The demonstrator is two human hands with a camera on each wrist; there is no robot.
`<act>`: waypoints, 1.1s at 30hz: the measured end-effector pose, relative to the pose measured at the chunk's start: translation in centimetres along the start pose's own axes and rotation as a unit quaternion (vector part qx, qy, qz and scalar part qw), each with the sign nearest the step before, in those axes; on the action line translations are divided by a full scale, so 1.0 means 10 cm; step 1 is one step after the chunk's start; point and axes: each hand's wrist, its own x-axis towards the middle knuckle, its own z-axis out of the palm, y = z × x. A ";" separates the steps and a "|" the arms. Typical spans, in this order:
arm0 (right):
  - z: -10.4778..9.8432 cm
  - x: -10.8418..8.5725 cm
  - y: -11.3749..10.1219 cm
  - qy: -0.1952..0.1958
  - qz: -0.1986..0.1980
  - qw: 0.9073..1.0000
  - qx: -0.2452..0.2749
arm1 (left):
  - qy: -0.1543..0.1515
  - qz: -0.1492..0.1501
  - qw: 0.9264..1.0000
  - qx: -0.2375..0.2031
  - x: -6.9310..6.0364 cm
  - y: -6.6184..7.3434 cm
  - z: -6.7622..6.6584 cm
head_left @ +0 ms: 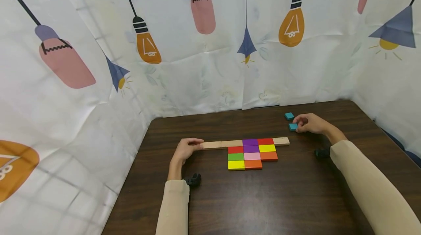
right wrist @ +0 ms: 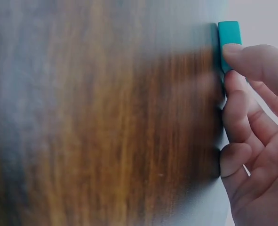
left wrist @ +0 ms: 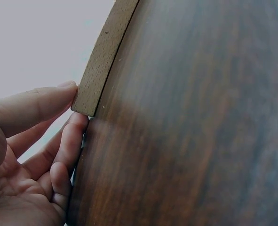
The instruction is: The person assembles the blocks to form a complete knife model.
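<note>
My left hand (head_left: 186, 151) pinches the left end of a plain wooden block (head_left: 211, 145). In the left wrist view, its thumb meets the side of the wooden block (left wrist: 103, 59), with the other fingers curled at the end. At the back right, my right hand (head_left: 311, 123) grips a teal block (head_left: 292, 127) lying at the table surface. The right wrist view has the thumb on the near side of this teal block (right wrist: 230, 35). Another teal block (head_left: 289, 116) lies just beyond it, apart from the hand.
Coloured tiles, among them a purple one (head_left: 251, 149), a pink one (head_left: 251, 156) and a green one (head_left: 235, 156), form a flat stepped patch mid-table. Plain wooden blocks (head_left: 281, 141) extend to both sides. A printed curtain (head_left: 210, 81) stands behind the brown table (head_left: 263, 202).
</note>
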 end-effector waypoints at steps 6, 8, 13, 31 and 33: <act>0.02 -0.04 -0.02 -0.011 -0.002 1.000 0.016 | 0.001 -0.004 1.000 -0.002 -0.01 0.01 0.00; 0.03 -0.05 -0.01 -0.015 -0.004 1.000 0.025 | 0.001 -0.004 1.000 0.000 -0.02 0.01 0.00; 0.04 -0.05 -0.01 -0.019 -0.001 0.999 0.037 | -0.001 -0.002 1.000 0.001 -0.02 0.01 0.00; 0.08 -0.34 -0.06 0.017 -0.030 0.999 0.040 | 0.002 0.000 1.000 0.003 0.00 0.00 -0.01; 0.09 -0.38 -0.08 0.015 -0.041 0.998 0.041 | 0.003 -0.001 1.000 0.003 -0.01 0.00 -0.01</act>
